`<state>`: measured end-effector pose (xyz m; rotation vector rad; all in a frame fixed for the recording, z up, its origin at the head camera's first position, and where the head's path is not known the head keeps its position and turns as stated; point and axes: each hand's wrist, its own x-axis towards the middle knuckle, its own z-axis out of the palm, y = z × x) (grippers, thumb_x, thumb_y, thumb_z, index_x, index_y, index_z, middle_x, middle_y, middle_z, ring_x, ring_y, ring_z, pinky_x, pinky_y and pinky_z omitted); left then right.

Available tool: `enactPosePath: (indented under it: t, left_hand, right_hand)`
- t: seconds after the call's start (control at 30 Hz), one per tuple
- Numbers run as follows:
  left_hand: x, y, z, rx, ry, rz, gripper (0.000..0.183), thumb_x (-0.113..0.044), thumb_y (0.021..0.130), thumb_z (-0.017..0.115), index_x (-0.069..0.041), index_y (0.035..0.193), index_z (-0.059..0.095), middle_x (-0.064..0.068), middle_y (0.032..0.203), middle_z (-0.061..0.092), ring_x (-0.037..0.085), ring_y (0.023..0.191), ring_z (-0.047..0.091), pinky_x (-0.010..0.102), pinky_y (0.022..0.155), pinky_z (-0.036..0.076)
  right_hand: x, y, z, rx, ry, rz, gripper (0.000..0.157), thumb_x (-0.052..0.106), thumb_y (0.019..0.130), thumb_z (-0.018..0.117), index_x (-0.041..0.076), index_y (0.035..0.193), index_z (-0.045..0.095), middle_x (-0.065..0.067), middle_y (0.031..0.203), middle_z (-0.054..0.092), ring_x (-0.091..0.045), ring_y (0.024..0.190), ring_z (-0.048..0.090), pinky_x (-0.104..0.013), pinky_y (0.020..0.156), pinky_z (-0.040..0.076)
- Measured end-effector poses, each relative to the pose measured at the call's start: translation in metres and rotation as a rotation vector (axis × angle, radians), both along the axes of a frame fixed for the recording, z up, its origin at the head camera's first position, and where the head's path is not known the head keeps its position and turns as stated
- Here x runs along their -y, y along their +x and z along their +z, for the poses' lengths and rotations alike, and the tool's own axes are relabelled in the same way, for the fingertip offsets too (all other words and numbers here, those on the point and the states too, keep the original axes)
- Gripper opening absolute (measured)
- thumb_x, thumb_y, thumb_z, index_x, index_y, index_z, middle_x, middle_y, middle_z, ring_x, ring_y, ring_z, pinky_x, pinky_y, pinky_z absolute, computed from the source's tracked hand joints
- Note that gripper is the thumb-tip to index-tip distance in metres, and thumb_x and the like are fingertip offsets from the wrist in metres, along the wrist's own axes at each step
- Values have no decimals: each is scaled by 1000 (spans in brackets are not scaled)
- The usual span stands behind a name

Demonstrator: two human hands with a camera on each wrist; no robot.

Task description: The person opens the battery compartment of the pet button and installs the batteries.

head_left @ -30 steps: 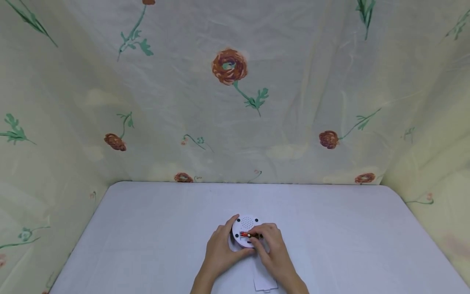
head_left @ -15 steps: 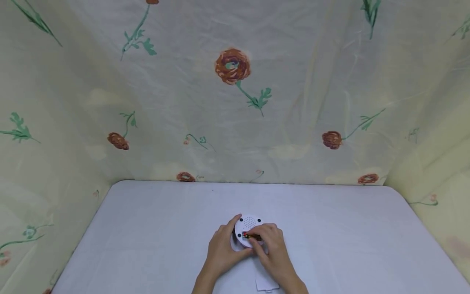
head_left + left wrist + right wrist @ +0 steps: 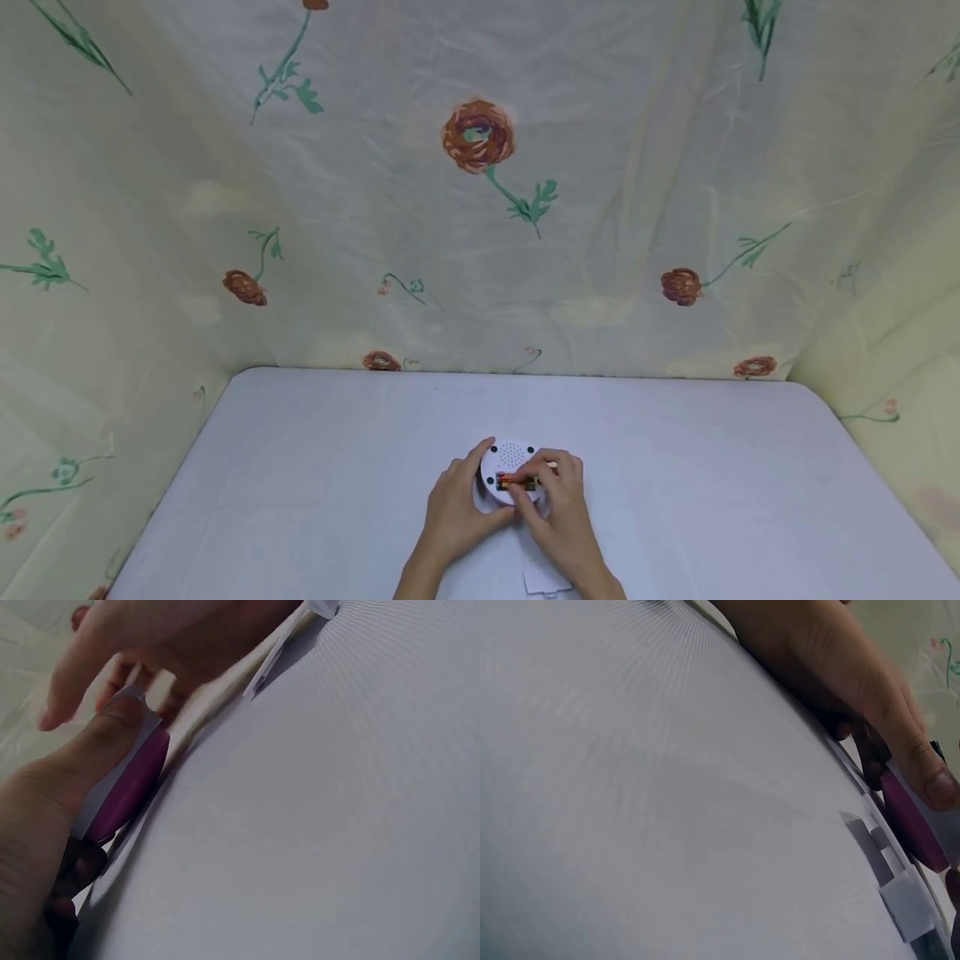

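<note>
A round white device (image 3: 512,455) with speaker holes and dark round feet lies with its battery compartment facing up. Its side is magenta in the left wrist view (image 3: 133,787). My left hand (image 3: 454,508) grips it by the rim, thumb at the near edge and fingers round the far left. Small red-and-black batteries (image 3: 502,486) lie side by side in the compartment. The thumb and index finger of my right hand (image 3: 558,510) pinch at one of them, partly hiding it. A flat white battery cover (image 3: 545,577) lies on the table under the right wrist.
The white-covered table (image 3: 337,467) stretches out around the hands. A flower-printed curtain (image 3: 360,183) hangs along its back edge and both sides. In the right wrist view, the cover's clip end (image 3: 907,904) lies close beside the device.
The batteries now lie flatter and show more fully in the compartment. My right fingers have shifted slightly, with the index finger more raised. The left hand keeps its grip; the view shifts a little.
</note>
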<state>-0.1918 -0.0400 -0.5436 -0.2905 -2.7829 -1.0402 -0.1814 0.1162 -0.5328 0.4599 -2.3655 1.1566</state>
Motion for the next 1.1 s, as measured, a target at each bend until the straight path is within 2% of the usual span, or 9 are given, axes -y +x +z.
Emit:
enactPosePath:
  t: [0.1,0.2,0.5,0.87,1.1]
  left_hand:
    - [-1,0,0,-2,-21,7,91,-72,55,63,-33,133,35,-2,110,58,14,92,53,33,73,41]
    - [-2,0,-1,-19,-42,10,90,-72,54,63,-32,131,37,-3,109,58,14,91,53,32,73,41]
    - [-3,0,1,-109,-33,3,85,-61,55,70,-29,128,41,-3,104,60,14,87,55,29,69,41]
    - [-4,2,0,-44,-33,14,86,-62,55,70,-32,129,39,-4,107,59,13,89,53,28,71,40]
    - [-4,3,0,-39,-33,10,87,-65,55,68,-32,130,38,-5,108,59,12,90,53,28,72,40]
  right_hand:
    - [5,2,-2,220,-124,-55,54,33,76,68,26,122,43,3,125,33,-10,117,31,-12,94,20]
    - [10,3,-2,348,-189,-89,75,40,73,69,31,134,26,6,132,26,-8,121,31,-8,95,20]
    - [16,1,0,349,-170,-143,82,44,68,72,28,134,26,3,129,33,-9,115,36,-26,95,28]
    - [16,0,-2,378,-164,-143,80,46,69,70,24,134,29,2,126,35,-11,113,41,-34,95,33]
    - [15,1,-4,391,-174,-142,78,49,69,68,25,133,31,4,126,35,-11,115,40,-36,97,32]
